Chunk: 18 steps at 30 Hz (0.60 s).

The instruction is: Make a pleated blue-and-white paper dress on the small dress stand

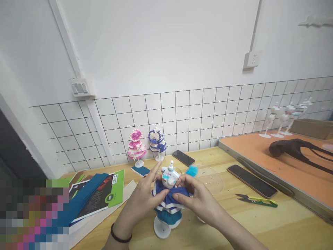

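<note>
A small white mannequin (169,177) with pink and teal marks leans on its round white base (161,227) in front of me. Around its body sits a tiered skirt (169,216) in dark blue and teal with white edging. My left hand (145,198) holds the skirt's upper layer from the left, thumb in front and fingers partly hidden behind. From the right, my right hand (199,196) pinches the blue fabric between thumb and fingers near the waist. A clear plastic dish (214,180) with tiny pieces and a turquoise tuft (191,171) lies just beyond it.
Two dressed mannequins, one pink (136,146) and one blue (157,140), stand by the wall. Phones (252,180) and yellow-green thread snips (257,200) lie rightward. Left are a booklet (114,191) and blue fabric (83,198). An orange board (260,146) carries several bare mannequins.
</note>
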### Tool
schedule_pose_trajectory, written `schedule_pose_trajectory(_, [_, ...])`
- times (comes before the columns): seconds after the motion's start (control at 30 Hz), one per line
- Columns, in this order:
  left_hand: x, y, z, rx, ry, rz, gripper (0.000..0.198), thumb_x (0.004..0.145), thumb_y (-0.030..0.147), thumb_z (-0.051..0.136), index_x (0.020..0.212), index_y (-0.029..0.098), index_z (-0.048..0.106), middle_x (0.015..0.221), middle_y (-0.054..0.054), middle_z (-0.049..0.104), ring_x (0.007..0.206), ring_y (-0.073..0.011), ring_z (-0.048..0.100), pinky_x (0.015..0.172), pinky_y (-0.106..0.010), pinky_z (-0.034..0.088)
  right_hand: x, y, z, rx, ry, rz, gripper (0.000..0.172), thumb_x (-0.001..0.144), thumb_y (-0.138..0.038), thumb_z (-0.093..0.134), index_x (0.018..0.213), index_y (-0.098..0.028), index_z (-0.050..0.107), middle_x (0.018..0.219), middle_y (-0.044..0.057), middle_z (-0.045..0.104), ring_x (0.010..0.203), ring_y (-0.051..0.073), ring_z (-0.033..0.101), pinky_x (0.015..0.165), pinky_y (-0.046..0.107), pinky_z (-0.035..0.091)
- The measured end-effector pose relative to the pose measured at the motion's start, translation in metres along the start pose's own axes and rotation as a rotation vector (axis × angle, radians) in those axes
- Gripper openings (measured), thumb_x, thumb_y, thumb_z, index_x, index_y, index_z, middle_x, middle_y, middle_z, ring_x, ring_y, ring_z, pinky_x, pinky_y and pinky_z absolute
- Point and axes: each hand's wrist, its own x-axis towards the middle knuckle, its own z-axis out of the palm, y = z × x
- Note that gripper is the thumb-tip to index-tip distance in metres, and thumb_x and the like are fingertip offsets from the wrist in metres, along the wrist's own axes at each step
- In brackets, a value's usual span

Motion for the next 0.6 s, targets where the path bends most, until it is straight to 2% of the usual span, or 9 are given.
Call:
schedule_pose_trajectory(0.13, [0.0001, 0.0004, -0.0017, -0.046, -0.033, -0.016, 0.073, 0.078, 0.028, 0.059, 0.142, 0.027, 0.025, 0.110, -0.005, 0.064, 0.107, -0.0213, 0.057, 0.096, -0.034, 0.041, 0.0006, -0.0018, -0.0025, 0.132, -0.069, 0.049, 0.027, 0.073, -0.041, 0.066, 0.081, -0.018, 0.055, 0.067, -0.003, 0.056, 0.061, 0.012, 0.053, 0.055, 0.022, 0.040])
schedule_pose_trajectory(0.23, [-0.0011, -0.0004, -0.0026, -0.047, -0.030, -0.021, 0.073, 0.077, 0.027, 0.060, 0.142, 0.027, 0.026, 0.114, -0.006, 0.062, 0.110, -0.0218, 0.056, 0.097, -0.034, 0.041, 0.0014, 0.0004, -0.0028, 0.116, -0.092, 0.085, 0.027, 0.073, -0.042, 0.066, 0.081, -0.018, 0.057, 0.066, -0.002, 0.058, 0.059, 0.013, 0.054, 0.054, 0.023, 0.040])
schedule_pose_trajectory(0.33, [-0.0028, -0.0007, -0.0030, -0.028, -0.031, -0.031, 0.074, 0.076, 0.027, 0.061, 0.141, 0.029, 0.026, 0.118, -0.006, 0.060, 0.114, -0.0228, 0.052, 0.098, -0.036, 0.039, 0.0017, 0.0032, -0.0032, -0.027, -0.084, 0.066, 0.018, 0.076, -0.034, 0.063, 0.077, -0.017, 0.061, 0.067, -0.001, 0.060, 0.063, 0.015, 0.056, 0.058, 0.025, 0.042])
schedule_pose_trajectory(0.47, [-0.0032, 0.0024, -0.0024, -0.035, -0.061, -0.039, 0.076, 0.075, 0.029, 0.063, 0.141, 0.030, 0.026, 0.124, -0.005, 0.057, 0.117, -0.0230, 0.050, 0.098, -0.035, 0.040, 0.0009, 0.0027, -0.0048, -0.313, -0.006, -0.062, 0.011, 0.077, -0.026, 0.061, 0.070, -0.018, 0.063, 0.069, 0.000, 0.061, 0.067, 0.016, 0.055, 0.062, 0.026, 0.042])
schedule_pose_trajectory(0.6, [-0.0018, 0.0050, -0.0006, -0.055, -0.063, -0.035, 0.074, 0.076, 0.029, 0.062, 0.141, 0.031, 0.027, 0.129, -0.004, 0.053, 0.118, -0.0231, 0.049, 0.097, -0.034, 0.041, -0.0007, -0.0008, -0.0056, -0.457, 0.021, -0.155, 0.008, 0.079, -0.023, 0.060, 0.071, -0.020, 0.061, 0.069, -0.001, 0.060, 0.065, 0.015, 0.053, 0.060, 0.025, 0.040])
